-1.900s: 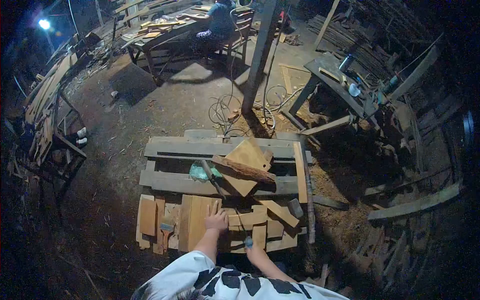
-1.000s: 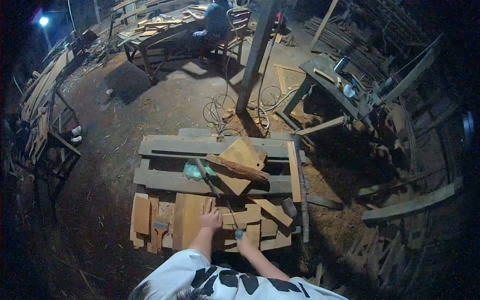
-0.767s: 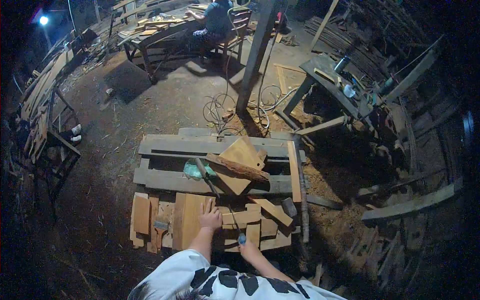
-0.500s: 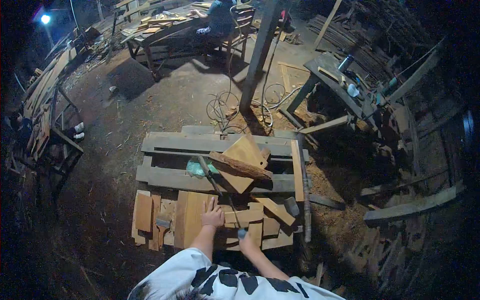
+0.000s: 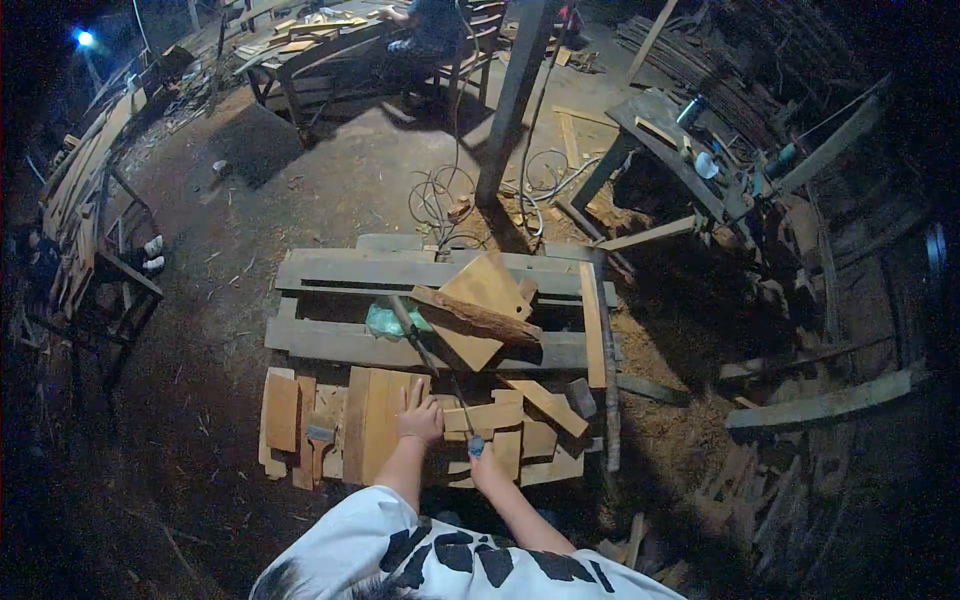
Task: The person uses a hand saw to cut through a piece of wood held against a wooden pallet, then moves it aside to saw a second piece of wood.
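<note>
My left hand [image 5: 420, 418] lies on the right edge of a light wooden board [image 5: 382, 425], fingers stretched out and apart. Just to its right, my right hand [image 5: 484, 466] is closed around the blue-grey end of a long thin tool [image 5: 466, 412]. The tool's dark narrow shaft points up and away, towards a thicker dark bar [image 5: 410, 322] beside a green plastic bag [image 5: 384, 321]. Short wooden pieces [image 5: 490, 414] lie under and around the shaft. The exact kind of tool is too small to make out.
A paintbrush [image 5: 319, 445] lies among boards on the left of the slatted bench [image 5: 340, 335]. A rough bark strip [image 5: 480, 318] rests across a square board [image 5: 488, 285]. Beyond stand a post [image 5: 510, 120], coiled cables [image 5: 440, 205] and a person [image 5: 432, 30] at another table.
The view has shifted slightly, so the bench sits a little higher and further left. My right hand still grips the tool, and my left hand stays on the board.
</note>
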The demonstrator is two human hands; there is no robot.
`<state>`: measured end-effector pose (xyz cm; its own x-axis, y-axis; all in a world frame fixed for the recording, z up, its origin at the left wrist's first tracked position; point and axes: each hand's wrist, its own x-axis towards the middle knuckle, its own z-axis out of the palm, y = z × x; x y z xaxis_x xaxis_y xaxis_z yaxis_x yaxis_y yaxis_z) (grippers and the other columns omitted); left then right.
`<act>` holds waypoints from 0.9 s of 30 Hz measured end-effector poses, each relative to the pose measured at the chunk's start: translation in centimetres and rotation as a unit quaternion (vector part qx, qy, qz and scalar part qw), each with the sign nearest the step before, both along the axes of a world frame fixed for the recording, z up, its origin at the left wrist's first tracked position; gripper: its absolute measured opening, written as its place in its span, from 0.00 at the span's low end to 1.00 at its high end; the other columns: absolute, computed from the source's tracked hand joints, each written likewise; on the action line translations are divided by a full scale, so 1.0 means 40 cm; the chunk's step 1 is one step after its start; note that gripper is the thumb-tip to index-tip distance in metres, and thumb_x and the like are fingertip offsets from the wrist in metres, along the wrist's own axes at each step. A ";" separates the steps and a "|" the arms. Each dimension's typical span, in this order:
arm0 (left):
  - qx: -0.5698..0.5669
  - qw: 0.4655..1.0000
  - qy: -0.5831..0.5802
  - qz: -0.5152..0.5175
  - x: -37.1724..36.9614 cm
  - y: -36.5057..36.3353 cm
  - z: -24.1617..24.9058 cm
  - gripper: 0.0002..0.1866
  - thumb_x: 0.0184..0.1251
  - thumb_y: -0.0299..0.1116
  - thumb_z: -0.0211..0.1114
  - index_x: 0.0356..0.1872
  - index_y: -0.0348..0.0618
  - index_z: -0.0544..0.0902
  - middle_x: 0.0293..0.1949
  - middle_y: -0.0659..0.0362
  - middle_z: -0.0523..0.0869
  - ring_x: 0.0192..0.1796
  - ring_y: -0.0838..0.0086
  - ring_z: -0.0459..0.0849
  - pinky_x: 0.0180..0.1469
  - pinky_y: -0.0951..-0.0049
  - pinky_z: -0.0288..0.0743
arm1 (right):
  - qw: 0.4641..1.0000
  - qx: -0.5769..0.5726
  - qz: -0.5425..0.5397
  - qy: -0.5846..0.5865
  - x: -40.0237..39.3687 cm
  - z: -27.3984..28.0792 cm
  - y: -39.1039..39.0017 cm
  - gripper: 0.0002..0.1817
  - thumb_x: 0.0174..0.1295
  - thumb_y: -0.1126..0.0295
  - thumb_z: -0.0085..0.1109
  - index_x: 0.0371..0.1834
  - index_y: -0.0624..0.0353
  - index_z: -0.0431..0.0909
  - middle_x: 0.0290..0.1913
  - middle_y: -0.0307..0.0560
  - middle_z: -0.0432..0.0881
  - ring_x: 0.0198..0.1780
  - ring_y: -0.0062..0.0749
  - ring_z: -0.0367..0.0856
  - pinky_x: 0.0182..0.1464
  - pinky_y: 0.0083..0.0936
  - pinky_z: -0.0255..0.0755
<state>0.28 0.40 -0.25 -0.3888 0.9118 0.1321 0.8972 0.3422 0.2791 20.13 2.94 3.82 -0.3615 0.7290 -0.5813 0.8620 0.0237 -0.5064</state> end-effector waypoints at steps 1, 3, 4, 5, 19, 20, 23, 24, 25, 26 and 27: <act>-0.001 1.000 0.003 0.000 -0.001 -0.002 -0.001 0.15 0.63 0.44 0.51 0.35 0.51 0.85 0.50 0.66 0.82 0.73 0.65 0.59 0.73 0.45 0.41 | 1.000 -0.001 0.010 -0.013 0.008 0.060 -0.009 0.24 0.66 0.55 0.48 0.55 0.64 0.63 0.43 0.74 0.78 0.48 0.68 0.76 0.49 0.55 0.70; 0.022 1.000 0.003 0.009 0.000 -0.002 -0.003 0.15 0.63 0.44 0.51 0.34 0.51 0.85 0.50 0.66 0.82 0.73 0.65 0.59 0.73 0.45 0.41 | 0.999 -0.002 0.020 -0.024 0.031 0.142 -0.029 0.24 0.66 0.55 0.48 0.56 0.64 0.63 0.43 0.74 0.78 0.48 0.67 0.77 0.49 0.54 0.70; 0.022 1.000 0.003 0.008 -0.005 -0.001 -0.003 0.15 0.63 0.44 0.51 0.34 0.51 0.85 0.50 0.66 0.82 0.73 0.65 0.59 0.73 0.45 0.41 | 0.998 -0.032 0.011 -0.046 0.055 0.164 -0.046 0.24 0.66 0.55 0.48 0.56 0.64 0.64 0.42 0.73 0.78 0.48 0.67 0.77 0.49 0.54 0.71; 0.018 1.000 -0.005 0.009 -0.003 0.001 -0.003 0.15 0.63 0.43 0.51 0.34 0.51 0.85 0.49 0.66 0.83 0.73 0.65 0.59 0.73 0.45 0.41 | 0.996 -0.061 0.001 -0.069 0.071 0.175 -0.053 0.24 0.65 0.55 0.48 0.55 0.64 0.65 0.42 0.72 0.79 0.48 0.66 0.77 0.49 0.53 0.71; 0.004 1.000 -0.016 0.012 -0.006 -0.006 -0.004 0.16 0.64 0.44 0.50 0.34 0.50 0.84 0.50 0.66 0.82 0.72 0.66 0.60 0.73 0.47 0.41 | 1.000 -0.020 0.002 -0.010 0.075 0.063 -0.040 0.22 0.66 0.58 0.49 0.55 0.64 0.68 0.44 0.71 0.78 0.48 0.66 0.77 0.50 0.49 0.70; -0.001 1.000 -0.018 0.010 -0.006 -0.006 0.001 0.16 0.64 0.44 0.50 0.34 0.50 0.84 0.50 0.66 0.82 0.72 0.66 0.60 0.73 0.47 0.41 | 1.000 -0.025 0.009 0.012 0.103 0.084 -0.055 0.22 0.66 0.57 0.49 0.55 0.63 0.68 0.44 0.71 0.78 0.48 0.66 0.77 0.51 0.49 0.70; -0.001 1.000 -0.023 0.011 0.001 0.000 -0.003 0.16 0.65 0.44 0.49 0.35 0.51 0.84 0.50 0.66 0.82 0.73 0.67 0.60 0.74 0.48 0.41 | 0.997 -0.052 0.022 -0.062 0.076 0.191 -0.040 0.21 0.64 0.61 0.48 0.52 0.67 0.65 0.43 0.72 0.79 0.48 0.65 0.77 0.50 0.53 0.71; 0.003 1.000 -0.018 0.013 -0.002 0.000 -0.004 0.16 0.65 0.44 0.49 0.36 0.51 0.84 0.50 0.66 0.82 0.73 0.67 0.59 0.74 0.49 0.40 | 0.997 -0.051 0.022 -0.061 0.069 0.180 -0.036 0.21 0.64 0.61 0.48 0.52 0.67 0.65 0.43 0.72 0.79 0.48 0.65 0.77 0.50 0.53 0.71; 0.004 1.000 -0.017 0.013 -0.003 0.001 0.002 0.16 0.65 0.44 0.49 0.36 0.51 0.84 0.50 0.66 0.82 0.73 0.67 0.59 0.74 0.49 0.40 | 0.997 -0.042 0.036 -0.048 0.061 0.155 -0.029 0.21 0.65 0.60 0.48 0.52 0.66 0.65 0.44 0.72 0.78 0.49 0.65 0.77 0.50 0.53 0.71; -0.002 1.000 -0.020 0.009 -0.002 -0.003 0.010 0.16 0.66 0.44 0.48 0.36 0.51 0.84 0.51 0.66 0.82 0.73 0.67 0.59 0.74 0.49 0.39 | 0.997 -0.034 0.050 -0.036 0.050 0.131 -0.021 0.21 0.65 0.59 0.48 0.52 0.65 0.66 0.44 0.72 0.78 0.49 0.65 0.77 0.50 0.53 0.70; -0.008 1.000 -0.022 0.006 -0.002 -0.005 0.015 0.16 0.66 0.44 0.48 0.36 0.51 0.84 0.51 0.66 0.82 0.73 0.67 0.59 0.74 0.49 0.38 | 0.997 -0.034 0.052 -0.035 0.029 0.104 -0.012 0.21 0.65 0.59 0.48 0.52 0.65 0.66 0.44 0.72 0.78 0.49 0.65 0.77 0.50 0.53 0.70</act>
